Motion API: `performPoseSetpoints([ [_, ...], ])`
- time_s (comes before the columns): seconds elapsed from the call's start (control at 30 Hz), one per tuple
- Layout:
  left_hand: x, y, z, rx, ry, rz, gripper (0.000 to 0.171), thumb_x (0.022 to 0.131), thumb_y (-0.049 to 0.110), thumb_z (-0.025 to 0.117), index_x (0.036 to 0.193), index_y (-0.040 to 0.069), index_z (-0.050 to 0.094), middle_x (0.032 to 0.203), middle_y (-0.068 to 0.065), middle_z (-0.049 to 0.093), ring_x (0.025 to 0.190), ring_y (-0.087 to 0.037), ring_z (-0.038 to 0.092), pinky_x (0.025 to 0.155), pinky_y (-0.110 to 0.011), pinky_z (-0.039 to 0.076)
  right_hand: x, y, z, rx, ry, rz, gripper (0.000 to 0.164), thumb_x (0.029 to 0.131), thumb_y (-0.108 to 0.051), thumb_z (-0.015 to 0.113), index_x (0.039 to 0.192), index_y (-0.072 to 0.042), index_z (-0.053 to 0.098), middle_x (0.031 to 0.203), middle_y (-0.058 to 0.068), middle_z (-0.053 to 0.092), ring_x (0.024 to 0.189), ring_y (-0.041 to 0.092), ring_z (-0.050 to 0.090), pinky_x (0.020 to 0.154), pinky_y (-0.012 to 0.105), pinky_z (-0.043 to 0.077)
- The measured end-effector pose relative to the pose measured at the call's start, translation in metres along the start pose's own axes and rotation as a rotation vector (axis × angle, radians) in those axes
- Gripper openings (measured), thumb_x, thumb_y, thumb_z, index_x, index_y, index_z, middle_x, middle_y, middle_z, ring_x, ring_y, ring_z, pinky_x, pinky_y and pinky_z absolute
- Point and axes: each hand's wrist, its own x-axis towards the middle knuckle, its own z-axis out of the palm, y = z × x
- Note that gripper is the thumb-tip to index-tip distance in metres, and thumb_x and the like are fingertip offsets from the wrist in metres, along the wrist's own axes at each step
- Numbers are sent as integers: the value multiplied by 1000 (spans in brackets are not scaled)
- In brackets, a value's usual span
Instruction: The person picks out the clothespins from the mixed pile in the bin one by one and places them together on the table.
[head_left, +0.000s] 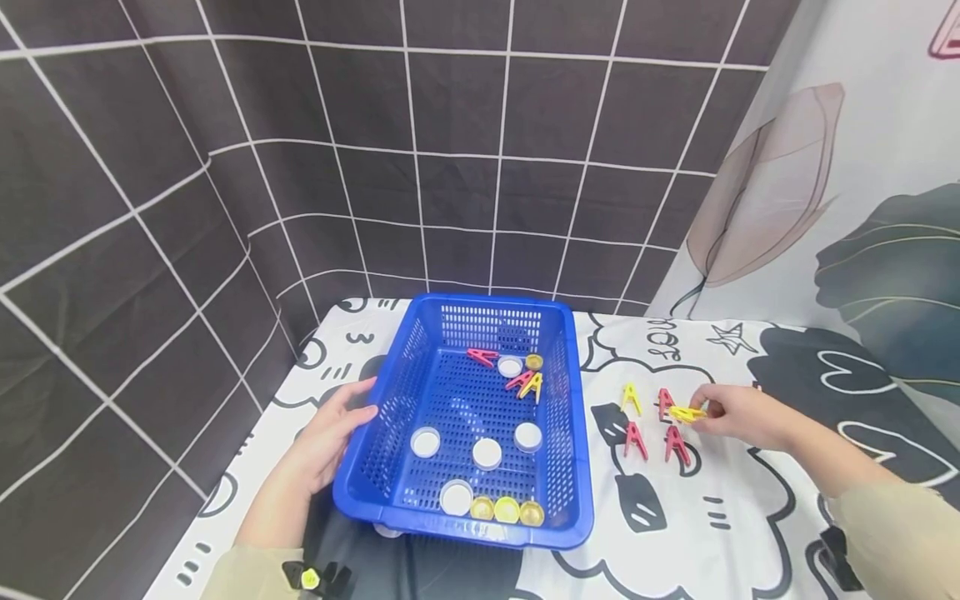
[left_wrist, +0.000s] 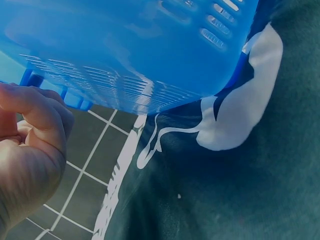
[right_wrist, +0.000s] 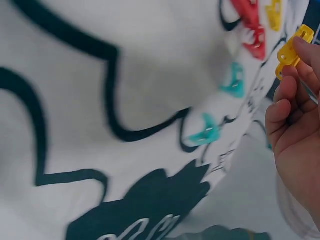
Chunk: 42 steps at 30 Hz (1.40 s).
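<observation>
A blue plastic basket [head_left: 465, 525] stands in the middle of the table. At its left side my left hand [head_left: 322, 433] grips the rim; the left wrist view shows curled fingers beside the basket wall [left_wrist: 150, 45]. Over the table to the right, my right hand [head_left: 742, 414] pinches a yellow clip [head_left: 686, 414] between thumb and fingers. The same clip [right_wrist: 295, 50] appears in the right wrist view. Around that hand lie another yellow clip [head_left: 631, 398] and several red clips [head_left: 635, 439]. Two teal clips [right_wrist: 206, 131] show only in the right wrist view.
In the basket are several white round pieces [head_left: 487, 453], several yellow or gold round pieces [head_left: 506, 510], two red clips [head_left: 482, 357] and a yellow clip [head_left: 531, 387]. A patterned cloth [head_left: 705, 517] covers the table. Behind hangs a dark gridded curtain [head_left: 457, 192].
</observation>
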Motion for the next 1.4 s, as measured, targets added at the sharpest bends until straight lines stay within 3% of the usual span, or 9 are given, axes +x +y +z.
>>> performPoseSetpoints([
  [0.27, -1, 2, 0, 15, -3, -3, 61, 95, 16, 52, 146, 11, 21, 103, -13, 63, 78, -23, 67, 66, -38, 56, -12, 27, 22, 10, 34, 79, 30, 83, -29, 69, 99, -6, 59, 77, 3, 53, 67, 18, 48, 56, 31, 40],
  [0.57, 0, 0, 1, -2, -6, 2, 61, 95, 14, 52, 146, 10, 21, 101, -11, 64, 77, -22, 67, 65, -37, 56, -23, 41, 36, 21, 67, 155, 37, 81, -32, 69, 98, -1, 58, 79, 5, 54, 68, 18, 50, 55, 31, 42],
  [0.8, 0, 0, 0, -1, -5, 5, 60, 95, 14, 52, 146, 10, 21, 101, -11, 64, 79, -22, 67, 67, -37, 56, -30, 41, 47, 22, 136, 203, 39, 82, -38, 66, 90, 0, 56, 73, 3, 57, 61, 17, 49, 49, 30, 40],
  [0.97, 0, -1, 0, -1, -1, 6, 59, 96, 14, 51, 146, 11, 21, 101, -10, 64, 79, -22, 66, 68, -39, 56, -35, 36, 53, 20, 196, 250, 45, 84, -37, 64, 92, 5, 54, 70, 3, 56, 60, 18, 49, 49, 30, 38],
  [1.2, 0, -1, 0, -5, -9, 7, 58, 96, 15, 50, 146, 11, 21, 98, -9, 65, 75, -22, 67, 64, -37, 56, -42, 30, 65, 39, 259, 334, 59, 88, -42, 59, 108, 13, 51, 82, 17, 63, 66, 20, 55, 56, 36, 46],
  [1.4, 0, -2, 0, 2, 2, 3, 58, 96, 14, 50, 146, 12, 21, 100, -9, 64, 79, -22, 67, 68, -39, 56, -44, 28, 70, 20, 309, 368, 58, 89, -42, 58, 105, 13, 52, 87, 26, 62, 68, 28, 59, 58, 42, 47],
])
